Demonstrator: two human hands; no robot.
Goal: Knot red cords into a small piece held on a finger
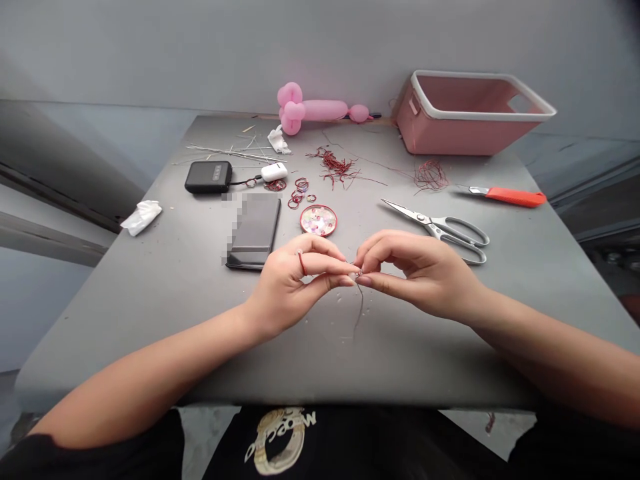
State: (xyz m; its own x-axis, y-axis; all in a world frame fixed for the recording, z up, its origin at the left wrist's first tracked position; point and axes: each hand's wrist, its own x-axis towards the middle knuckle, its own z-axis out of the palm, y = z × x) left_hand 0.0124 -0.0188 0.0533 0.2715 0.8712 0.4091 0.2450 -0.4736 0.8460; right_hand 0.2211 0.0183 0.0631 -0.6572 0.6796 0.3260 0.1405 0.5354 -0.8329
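My left hand (303,283) and my right hand (417,273) meet above the near middle of the grey table. Both are closed in a pinch at the fingertips on a thin dark wire (361,303), whose loose end hangs down in a curve. A small shiny bit shows between the fingertips; its kind I cannot make out. On a finger of my left hand sits a red ring (302,262) with a pale bead. Just beyond the hands lies a round red-rimmed dish (319,221) of small beads, with several red wire rings (296,199) behind it.
Grey-handled scissors (440,227) and an orange-handled cutter (515,196) lie right. Behind are red wire pieces (336,163), a wire coil (431,175), a pink bin (460,130) and a pink balloon (325,109). Left are a phone (255,230), black power bank (207,177), white earbud case (275,172) and crumpled tissue (143,217).
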